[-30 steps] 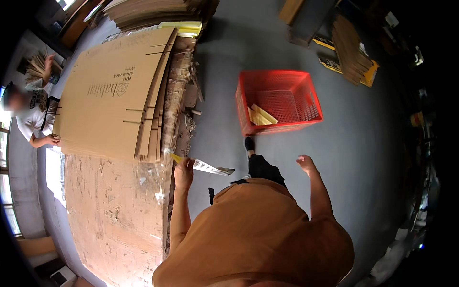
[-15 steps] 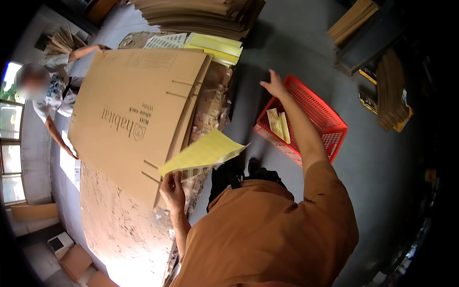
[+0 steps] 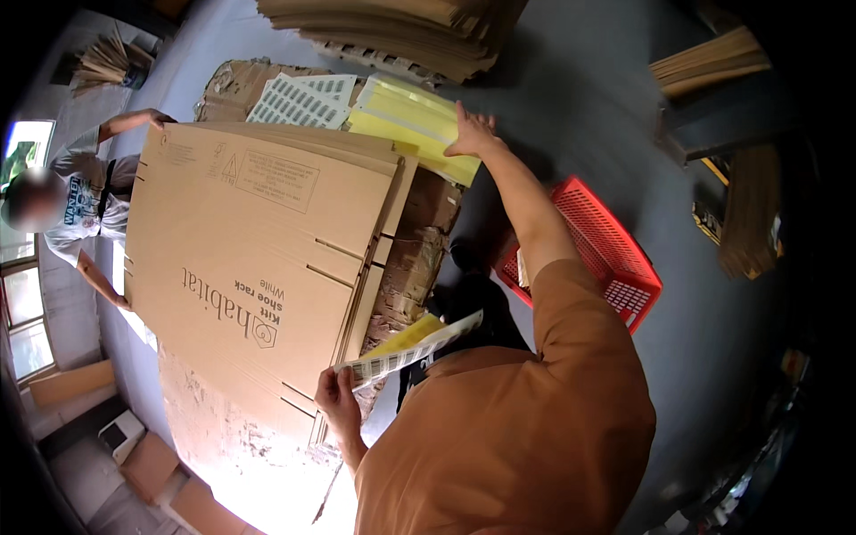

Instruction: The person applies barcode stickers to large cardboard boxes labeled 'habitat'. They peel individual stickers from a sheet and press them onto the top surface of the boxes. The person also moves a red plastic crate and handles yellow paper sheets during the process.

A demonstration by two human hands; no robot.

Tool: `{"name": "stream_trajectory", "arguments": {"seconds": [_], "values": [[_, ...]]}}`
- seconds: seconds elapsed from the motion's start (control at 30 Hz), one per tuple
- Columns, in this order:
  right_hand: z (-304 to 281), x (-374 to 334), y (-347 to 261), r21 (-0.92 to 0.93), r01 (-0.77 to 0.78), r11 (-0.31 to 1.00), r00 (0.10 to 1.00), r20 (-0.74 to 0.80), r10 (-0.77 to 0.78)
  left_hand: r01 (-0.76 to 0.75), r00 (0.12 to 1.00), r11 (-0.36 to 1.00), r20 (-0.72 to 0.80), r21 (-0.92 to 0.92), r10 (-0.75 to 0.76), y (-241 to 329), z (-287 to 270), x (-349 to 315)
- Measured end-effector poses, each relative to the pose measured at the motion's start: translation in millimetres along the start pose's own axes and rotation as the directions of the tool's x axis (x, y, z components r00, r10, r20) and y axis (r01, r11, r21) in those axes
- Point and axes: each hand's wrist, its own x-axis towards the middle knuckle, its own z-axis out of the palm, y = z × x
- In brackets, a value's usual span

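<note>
Pinched in my left hand (image 3: 338, 403) is a curled label sheet (image 3: 401, 357), white with dark barcode-like marks on one face and yellow on the other. That hand is closed, beside the near right corner of a stack of flat cardboard boxes (image 3: 259, 223). My right arm stretches far forward. At its end my right hand (image 3: 471, 135) is open, fingers apart, over the right edge of some yellow sheets (image 3: 406, 116); whether it touches them I cannot tell. White label sheets (image 3: 303, 100) with printed rows lie left of the yellow ones, beyond the cardboard.
Another person (image 3: 85, 196) stands at the left, both hands at the cardboard's left edge. A red plastic basket (image 3: 606, 241) sits on the floor at my right. Tall cardboard stacks (image 3: 410, 31) stand beyond. A worn surface (image 3: 205, 401) lies under the boxes.
My right hand has swung from above the red basket to the yellow sheets. The label sheet in my left hand has curled and turned, showing its printed face. The view has shifted.
</note>
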Motion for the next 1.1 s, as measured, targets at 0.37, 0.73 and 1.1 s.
{"name": "stream_trajectory", "arguments": {"seconds": [0.37, 0.73, 1.1], "values": [[28.4, -24.9, 50.8, 0.436, 0.004, 0.9, 0.987, -0.148, 0.067, -0.156, 0.967, 0.972, 0.229, 0.174, 0.114, 68.4, 92.8, 52.4], [169.4, -326.9, 342.5, -0.021, -0.79, 0.612, 0.592, 0.233, 0.772, -0.133, 0.926, 0.98, 0.37, 0.149, 0.069, 91.4, 151.3, 82.5], [-60.1, -118.8, -0.7, 0.595, 0.568, 0.57, 0.815, -0.502, -0.289, -0.047, 0.996, 0.998, 0.074, -0.047, 0.051, 120.3, 119.4, 105.5]]}}
